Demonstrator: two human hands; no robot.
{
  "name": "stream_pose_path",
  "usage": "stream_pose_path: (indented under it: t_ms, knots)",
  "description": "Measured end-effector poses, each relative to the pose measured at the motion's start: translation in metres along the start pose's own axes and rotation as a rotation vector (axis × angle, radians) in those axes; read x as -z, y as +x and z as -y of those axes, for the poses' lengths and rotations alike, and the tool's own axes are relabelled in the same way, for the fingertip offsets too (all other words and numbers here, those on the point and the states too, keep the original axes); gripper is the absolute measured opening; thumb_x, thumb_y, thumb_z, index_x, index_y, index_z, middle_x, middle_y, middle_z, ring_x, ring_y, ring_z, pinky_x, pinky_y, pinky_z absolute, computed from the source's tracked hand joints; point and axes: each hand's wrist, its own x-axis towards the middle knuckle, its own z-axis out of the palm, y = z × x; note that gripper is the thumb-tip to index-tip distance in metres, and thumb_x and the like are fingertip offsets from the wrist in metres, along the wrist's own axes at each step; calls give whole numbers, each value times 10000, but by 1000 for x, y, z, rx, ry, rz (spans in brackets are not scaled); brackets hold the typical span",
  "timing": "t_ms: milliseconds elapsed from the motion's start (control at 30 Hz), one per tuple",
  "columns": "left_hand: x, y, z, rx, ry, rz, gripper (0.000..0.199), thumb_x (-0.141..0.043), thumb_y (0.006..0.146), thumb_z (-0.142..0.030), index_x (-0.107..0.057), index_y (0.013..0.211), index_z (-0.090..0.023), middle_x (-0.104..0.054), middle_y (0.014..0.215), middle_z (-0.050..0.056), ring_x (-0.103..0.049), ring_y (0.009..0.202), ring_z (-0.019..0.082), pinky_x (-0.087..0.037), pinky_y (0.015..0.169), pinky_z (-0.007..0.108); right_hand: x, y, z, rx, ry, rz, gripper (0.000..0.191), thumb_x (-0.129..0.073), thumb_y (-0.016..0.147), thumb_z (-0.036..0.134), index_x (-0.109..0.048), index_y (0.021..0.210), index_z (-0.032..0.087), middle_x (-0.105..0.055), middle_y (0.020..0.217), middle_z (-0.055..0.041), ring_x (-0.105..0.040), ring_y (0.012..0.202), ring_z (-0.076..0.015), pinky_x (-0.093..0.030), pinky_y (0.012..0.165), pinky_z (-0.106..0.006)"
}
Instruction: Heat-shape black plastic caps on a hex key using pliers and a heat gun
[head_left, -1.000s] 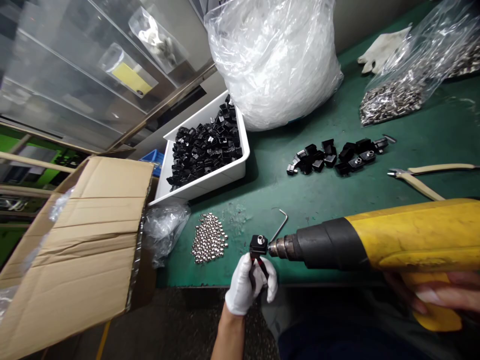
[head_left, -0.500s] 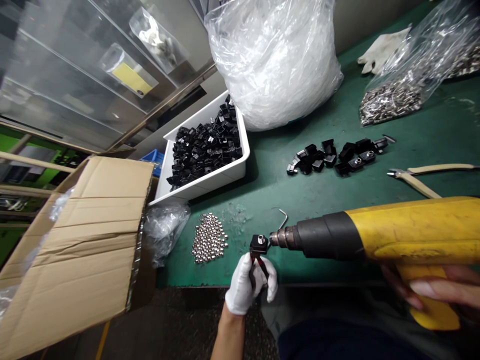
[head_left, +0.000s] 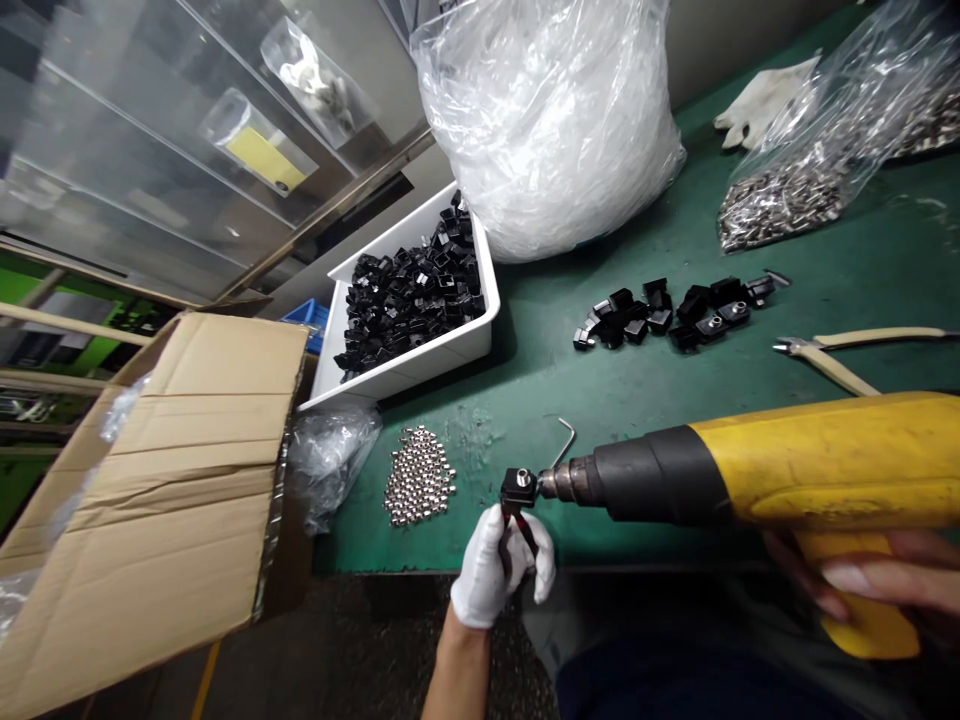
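The gloved left hand (head_left: 504, 570) is closed on a red-handled tool (head_left: 527, 537) holding the black block (head_left: 517, 487) at the heat gun's (head_left: 817, 465) tip—presumably to spare fingers. The right hand (head_left: 889, 582) grips the gun. Beyond the gun, the green table (head_left: 622, 385) offers room—restricted by the hex key (head_left: 565, 450) near its tip.

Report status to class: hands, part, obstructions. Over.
Left hand: red-handled tool, black part at its tip. Right hand: heat gun, nozzle beside black part. Hex key near nozzle, not visibly blocking.
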Motion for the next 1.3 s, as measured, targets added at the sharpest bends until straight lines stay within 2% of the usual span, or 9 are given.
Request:
stream_pose_path:
  t_ms: [200,333,500,933,1200,1300]
  knots:
    - [0,0,0,6,3,11,698,-316,1015,-605,-697,801,-62,-657,515,75,-552,351,142,-381,359,219,1,-2,-3,-26,28,-21,445,-713,757,610,-779,883,188,-649,682,-87,-614,645,-273,-503,590,-365]
    - [1,0,0,10,2,19,703,-297,1017,-604,-694,804,-65,-660,521,77,-546,356,140,-379,366,223,2,-1,-1,-6,-24,-21,420,-711,755,612,-747,733,194,-625,657,-96,-616,636,-289,-533,595,-395]
    - [2,-1,1,12,-2,20,703,-286,1017,-609,-692,820,-70,-662,526,71,-539,355,137,-373,367,221,2,0,-2,2,-15,-9,463,-702,753,618,-781,864,175,-641,658,-95,-615,625,-286,-519,580,-390]
    - [-3,1,-2,0,57,-14,700,-318,1006,-619,-696,786,-72,-640,483,62,-525,327,135,-385,343,217,1,-1,3,-20,12,-24,432,-729,742,599,-778,813,175,-633,651,-102,-625,618,-282,-526,569,-377]
    - [-9,2,-7,23,164,-51,714,-322,986,-648,-689,736,-89,-597,434,54,-480,304,141,-365,338,238,2,-2,2,-51,-1,-34,437,-745,727,592,-779,820,167,-647,658,-100,-628,633,-276,-526,586,-362]
    - [-14,-3,-14,-18,350,-132,674,-304,1015,-600,-690,780,-100,-619,496,55,-537,418,145,-425,455,252,0,-1,2,-15,26,1,425,-726,751,582,-768,827,165,-637,661,-99,-627,627,-268,-524,572,-360]
